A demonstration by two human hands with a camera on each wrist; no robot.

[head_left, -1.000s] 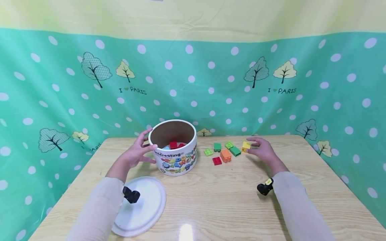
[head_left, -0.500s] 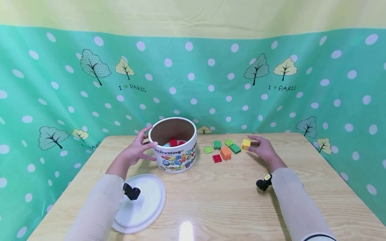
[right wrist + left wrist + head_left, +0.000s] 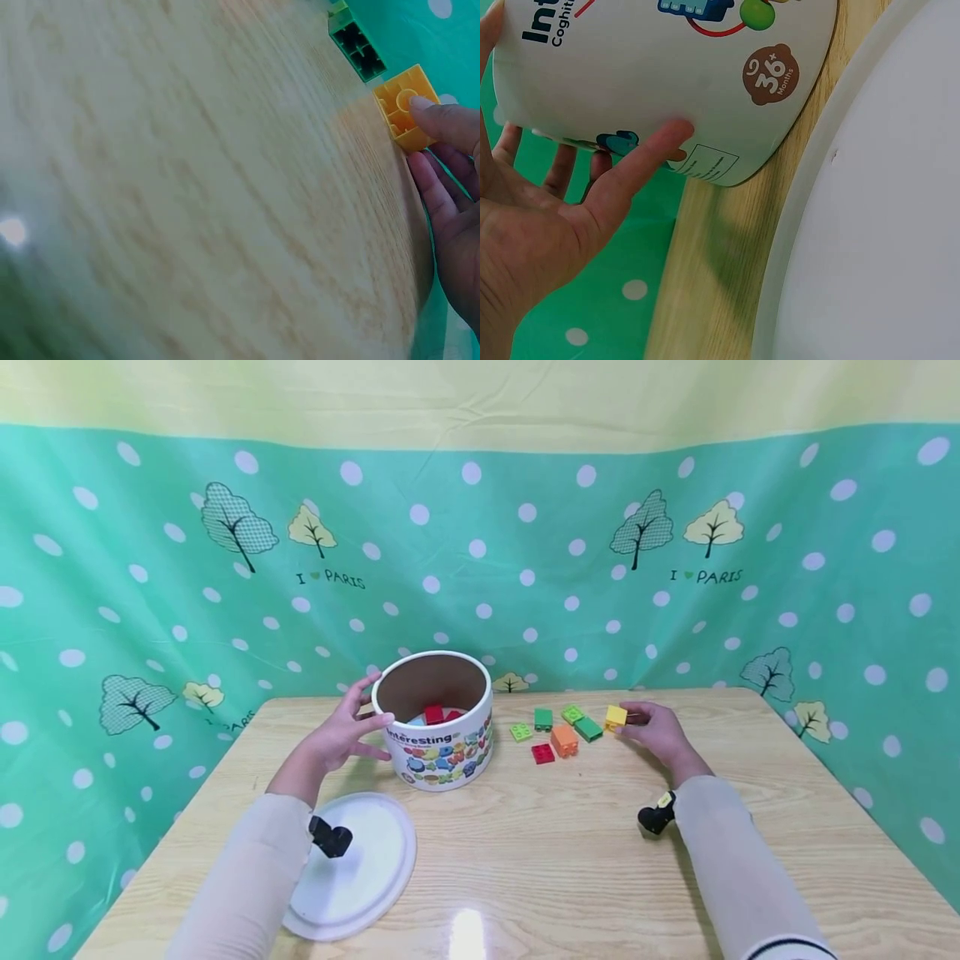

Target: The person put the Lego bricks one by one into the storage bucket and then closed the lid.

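My left hand (image 3: 337, 742) is spread along the left side of a round white printed tub (image 3: 442, 762), its fingers touching the wall and rim. In the left wrist view, the fingers lie nearly straight against the tub (image 3: 667, 82). Red blocks (image 3: 434, 715) and a light blue piece show inside. Over on the right, my right hand (image 3: 660, 735) pinches a yellow building block (image 3: 615, 717) between thumb and fingers. The right wrist view shows the yellow block's hollow underside (image 3: 406, 103), with the thumb over its edge. A green building block (image 3: 358, 51) lies close by.
Between tub and right hand lie an orange block (image 3: 565, 742), a flat red block (image 3: 543, 753), green blocks (image 3: 588, 729) and a lime block (image 3: 521, 732). The white lid (image 3: 367, 868) lies under the left forearm. A green dotted curtain (image 3: 480, 568) hangs behind the table.
The right hand's fingers and thumb have shifted slightly about the yellow block, which stays in nearly the same place. The left hand keeps its place on the tub.
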